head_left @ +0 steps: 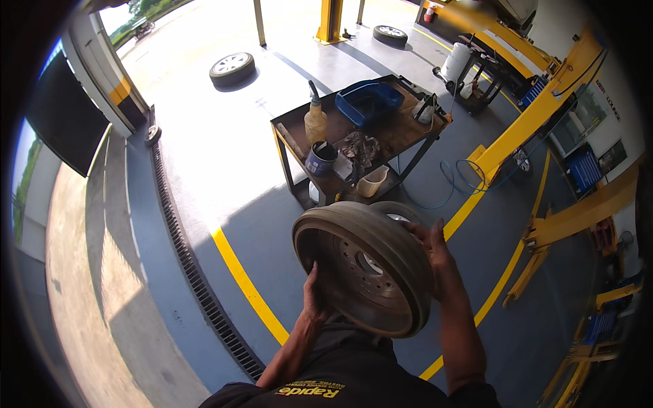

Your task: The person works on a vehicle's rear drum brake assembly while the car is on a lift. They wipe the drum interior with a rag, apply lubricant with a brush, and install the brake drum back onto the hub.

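Observation:
A brown-grey brake drum is held tilted in front of my body, its hollow side and the bolt holes around its centre hole facing me. My left hand grips the lower left rim, with the thumb over the edge into the hollow. On the opposite side my right hand is closed against the outer wall, fingers near the top edge. The fingers of my left hand under the drum are hidden. Just beyond the drum, part of a wheel shows, mostly covered by it.
A dark metal cart stands ahead, carrying a spray bottle, a blue tray, a blue can and rags. Wheels lie on the floor beyond. A yellow lift arm and blue hose are right; a drain grate runs left.

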Available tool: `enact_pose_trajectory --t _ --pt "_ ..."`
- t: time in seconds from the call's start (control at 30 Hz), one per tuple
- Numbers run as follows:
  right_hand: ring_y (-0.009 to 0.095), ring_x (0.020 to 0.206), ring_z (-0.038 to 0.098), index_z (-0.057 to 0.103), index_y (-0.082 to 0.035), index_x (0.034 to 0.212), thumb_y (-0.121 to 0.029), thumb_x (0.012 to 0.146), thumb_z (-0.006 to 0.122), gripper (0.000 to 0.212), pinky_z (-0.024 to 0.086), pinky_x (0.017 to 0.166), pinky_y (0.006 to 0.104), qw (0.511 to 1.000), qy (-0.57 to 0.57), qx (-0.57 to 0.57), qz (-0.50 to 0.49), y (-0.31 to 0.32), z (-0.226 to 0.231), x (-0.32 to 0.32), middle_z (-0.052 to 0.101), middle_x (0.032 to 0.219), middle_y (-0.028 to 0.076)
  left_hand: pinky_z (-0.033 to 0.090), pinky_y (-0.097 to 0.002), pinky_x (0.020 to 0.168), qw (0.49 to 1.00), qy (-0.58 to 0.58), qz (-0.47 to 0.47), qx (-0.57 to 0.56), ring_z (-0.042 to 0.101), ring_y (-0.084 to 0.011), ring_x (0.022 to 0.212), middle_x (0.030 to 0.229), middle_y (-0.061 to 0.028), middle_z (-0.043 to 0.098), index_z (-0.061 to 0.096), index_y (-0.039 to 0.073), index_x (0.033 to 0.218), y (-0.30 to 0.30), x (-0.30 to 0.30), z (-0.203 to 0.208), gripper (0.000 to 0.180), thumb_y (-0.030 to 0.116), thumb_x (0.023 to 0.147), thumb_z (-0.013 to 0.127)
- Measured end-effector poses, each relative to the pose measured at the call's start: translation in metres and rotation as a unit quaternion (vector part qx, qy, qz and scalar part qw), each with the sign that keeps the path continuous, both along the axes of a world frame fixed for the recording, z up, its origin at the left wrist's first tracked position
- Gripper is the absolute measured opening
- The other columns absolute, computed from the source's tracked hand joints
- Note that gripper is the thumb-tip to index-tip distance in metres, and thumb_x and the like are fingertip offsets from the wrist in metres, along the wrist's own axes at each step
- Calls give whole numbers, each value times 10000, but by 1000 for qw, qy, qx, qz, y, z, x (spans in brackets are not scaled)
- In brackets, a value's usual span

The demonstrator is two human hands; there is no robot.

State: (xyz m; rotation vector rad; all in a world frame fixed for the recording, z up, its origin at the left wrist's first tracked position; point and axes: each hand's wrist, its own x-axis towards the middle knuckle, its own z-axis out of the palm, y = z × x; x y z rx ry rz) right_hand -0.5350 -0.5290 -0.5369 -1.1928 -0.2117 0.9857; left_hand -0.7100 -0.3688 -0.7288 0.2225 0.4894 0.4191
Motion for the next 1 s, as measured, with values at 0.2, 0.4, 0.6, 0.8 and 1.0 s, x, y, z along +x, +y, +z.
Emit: enact_pose_trajectory --t 0.2,0.4,0.6,0.8,1.0 --pt "317 1391 523 420 14 1542 -664 944 663 936 434 1163 467 898 -323 -99 -283 -92 -23 36 543 1477 201 465 -410 1100 979 68 -116 152 592 -254 1261 1375 -149 616 514 0 1470 5 126 39 646 317 938 698" --pt "339 1255 596 467 50 1489 -670 891 743 976 496 1041 474 842 -193 -96 -495 -115 -49 150 557 1424 214 461 -376 1063 891 -21 -196 409 594 -220 1195 1273 -126 643 526 -17 1445 6 273 126 737 323 821 721" --pt "316 1202 633 547 52 1426 -632 910 748 880 510 1007 439 858 -197 -106 -461 -167 -28 293 637 1326 200 453 -390 1110 917 -4 -136 374 597 -253 1276 1352 -154 636 501 -25 1465 -53 393 179 776 316 811 741" --pt "305 1249 610 533 61 1457 -634 894 770 926 493 1051 422 905 -217 -118 -346 -175 76 407 631 1368 192 468 -408 1101 934 53 -76 346 616 -272 1249 1366 -165 631 494 -31 1477 -79 443 281 783 294 807 736" --pt "347 1305 595 460 16 1541 -666 890 744 985 525 1082 441 918 -240 -1 -316 -116 162 489 562 1466 214 479 -390 1080 908 50 59 411 620 -267 1234 1366 -173 625 484 -36 1484 -51 495 352 784 298 820 733"
